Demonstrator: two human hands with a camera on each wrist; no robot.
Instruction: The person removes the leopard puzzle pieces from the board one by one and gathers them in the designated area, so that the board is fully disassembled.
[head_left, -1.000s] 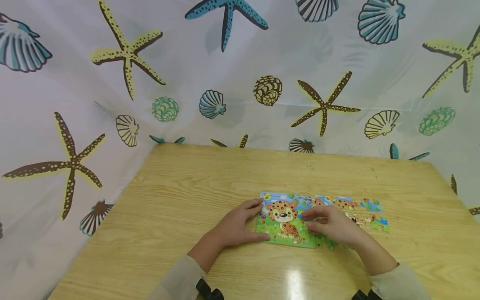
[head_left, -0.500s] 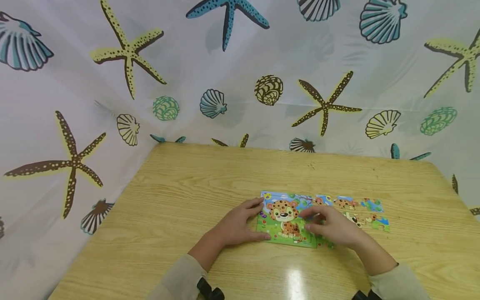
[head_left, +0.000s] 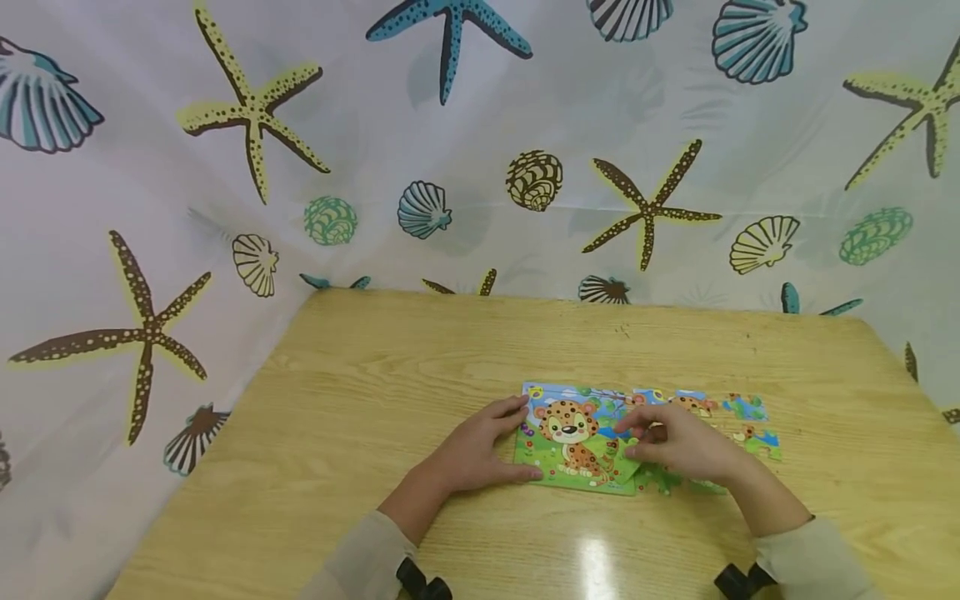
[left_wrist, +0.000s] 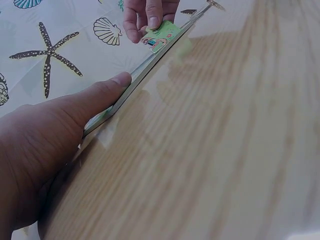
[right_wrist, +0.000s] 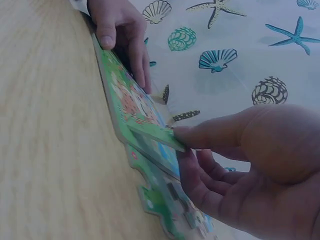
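A square jigsaw puzzle (head_left: 573,446) with a spotted cub on green grass lies on the wooden table. My left hand (head_left: 476,446) rests along its left side, fingers extended, with the thumb on the near corner and fingertips by the far corner. At the puzzle's right side my right hand (head_left: 682,446) pinches a green jigsaw piece (right_wrist: 157,135) between thumb and fingers. This piece is tilted up over the puzzle's right edge, and its printed face shows in the left wrist view. My right hand hides part of the loose pieces beneath it.
Several loose jigsaw pieces (head_left: 745,407) lie flat to the right of the puzzle, some partly joined or touching. Green pieces (head_left: 660,479) sit close to the puzzle's lower right side. A cloth (head_left: 480,167) printed with shells and starfish hangs behind the table (head_left: 375,358).
My right hand has shifted right from over the puzzle, and the green jigsaw piece in its fingers now shows, tilted upward. My left hand has stayed at the puzzle's left edge.
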